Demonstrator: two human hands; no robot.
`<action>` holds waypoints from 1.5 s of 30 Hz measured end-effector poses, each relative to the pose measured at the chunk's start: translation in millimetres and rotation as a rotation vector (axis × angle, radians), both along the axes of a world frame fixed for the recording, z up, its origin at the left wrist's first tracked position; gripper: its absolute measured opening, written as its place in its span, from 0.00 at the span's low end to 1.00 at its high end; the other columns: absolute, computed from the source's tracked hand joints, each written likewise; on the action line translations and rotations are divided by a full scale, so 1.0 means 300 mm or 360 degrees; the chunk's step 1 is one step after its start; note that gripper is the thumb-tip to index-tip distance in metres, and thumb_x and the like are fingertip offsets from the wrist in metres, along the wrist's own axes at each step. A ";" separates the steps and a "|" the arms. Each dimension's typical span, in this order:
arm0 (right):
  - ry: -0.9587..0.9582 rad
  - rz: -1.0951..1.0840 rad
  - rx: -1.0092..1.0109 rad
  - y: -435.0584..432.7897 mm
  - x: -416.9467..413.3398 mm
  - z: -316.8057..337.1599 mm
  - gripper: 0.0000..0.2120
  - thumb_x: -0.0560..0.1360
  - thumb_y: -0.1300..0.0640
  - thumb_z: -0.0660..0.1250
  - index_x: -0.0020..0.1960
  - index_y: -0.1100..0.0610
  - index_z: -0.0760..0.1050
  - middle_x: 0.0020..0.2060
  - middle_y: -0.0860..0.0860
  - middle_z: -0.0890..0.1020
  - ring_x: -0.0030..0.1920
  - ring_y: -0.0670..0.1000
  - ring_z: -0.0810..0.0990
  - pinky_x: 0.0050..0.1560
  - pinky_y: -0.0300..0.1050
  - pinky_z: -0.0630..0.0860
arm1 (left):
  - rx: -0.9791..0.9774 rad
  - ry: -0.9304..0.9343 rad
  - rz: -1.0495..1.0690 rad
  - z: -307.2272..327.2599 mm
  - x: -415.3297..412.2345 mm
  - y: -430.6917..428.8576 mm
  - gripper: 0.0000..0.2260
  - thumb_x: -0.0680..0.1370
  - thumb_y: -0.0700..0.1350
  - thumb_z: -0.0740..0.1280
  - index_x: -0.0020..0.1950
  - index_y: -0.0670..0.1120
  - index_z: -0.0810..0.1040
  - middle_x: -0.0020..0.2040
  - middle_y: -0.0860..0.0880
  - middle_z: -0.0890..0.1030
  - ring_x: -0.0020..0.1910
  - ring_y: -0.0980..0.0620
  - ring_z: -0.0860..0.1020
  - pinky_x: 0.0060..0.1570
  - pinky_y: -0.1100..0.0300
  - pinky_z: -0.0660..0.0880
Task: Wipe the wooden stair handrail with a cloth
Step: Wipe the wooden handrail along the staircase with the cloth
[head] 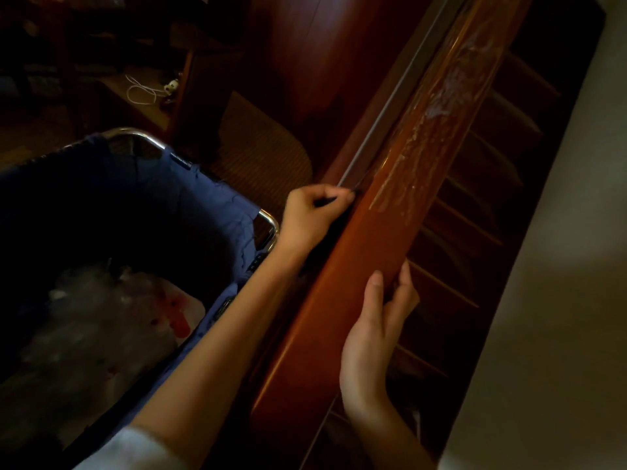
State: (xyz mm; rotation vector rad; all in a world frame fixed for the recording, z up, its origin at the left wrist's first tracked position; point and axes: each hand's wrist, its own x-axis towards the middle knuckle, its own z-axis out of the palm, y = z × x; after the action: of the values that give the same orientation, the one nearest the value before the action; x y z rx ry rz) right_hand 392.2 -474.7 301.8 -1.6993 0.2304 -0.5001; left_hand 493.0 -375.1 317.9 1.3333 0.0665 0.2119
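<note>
The wooden handrail [383,239] runs diagonally from the bottom middle to the top right, glossy reddish brown. Whitish smears [441,106] streak its upper part. My left hand [312,215] pinches a thin dark stick-like tool [327,200] whose tip touches the rail's left edge, where a grey metal strip [390,106] ends. My right hand [373,334] holds the rail lower down, thumb on top and fingers curled round its right edge. No cloth is in view.
A cart with a dark blue fabric bag [135,205] on a chrome frame [269,222] stands left of the rail, holding crumpled plastic [101,317]. A woven mat [264,154] and a white cable [142,91] lie beyond. Wooden slats [464,212] and a pale wall [559,266] are on the right.
</note>
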 end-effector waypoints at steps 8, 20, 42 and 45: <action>-0.0001 0.0004 0.0000 -0.015 0.001 -0.005 0.20 0.83 0.52 0.56 0.74 0.42 0.63 0.67 0.39 0.67 0.66 0.41 0.72 0.66 0.53 0.74 | 0.0025 -0.0015 0.0021 0.000 -0.010 -0.010 0.04 0.78 0.39 0.69 0.44 0.45 0.82 0.41 0.51 0.83 0.38 0.61 0.81 0.42 0.69 0.76; -0.0105 0.0061 0.0053 -0.026 0.013 -0.036 0.20 0.82 0.52 0.57 0.74 0.46 0.63 0.64 0.38 0.67 0.61 0.32 0.71 0.53 0.25 0.71 | 0.0131 0.0267 -0.0122 -0.096 -0.244 0.072 0.06 0.78 0.41 0.67 0.48 0.41 0.83 0.42 0.46 0.86 0.40 0.51 0.85 0.38 0.64 0.79; -0.0131 0.0213 0.0156 -0.056 -0.004 -0.017 0.21 0.81 0.55 0.61 0.74 0.49 0.65 0.70 0.52 0.64 0.70 0.52 0.68 0.66 0.58 0.72 | 0.0124 0.0196 0.0320 0.074 -0.288 0.042 0.06 0.79 0.43 0.67 0.48 0.44 0.83 0.45 0.45 0.84 0.45 0.50 0.83 0.49 0.56 0.80; -0.0320 0.0255 0.0164 -0.080 -0.028 0.016 0.19 0.81 0.54 0.62 0.72 0.48 0.69 0.67 0.45 0.68 0.68 0.47 0.70 0.65 0.54 0.73 | -0.0140 0.0054 0.0250 0.191 -0.349 0.032 0.06 0.75 0.48 0.68 0.44 0.49 0.84 0.44 0.47 0.85 0.43 0.52 0.84 0.42 0.61 0.81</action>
State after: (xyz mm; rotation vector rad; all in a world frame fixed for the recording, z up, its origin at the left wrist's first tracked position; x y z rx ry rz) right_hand 383.7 -498.8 306.6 -1.5406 -0.0249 -0.5264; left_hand 388.3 -365.6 375.2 1.2448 0.2078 0.3161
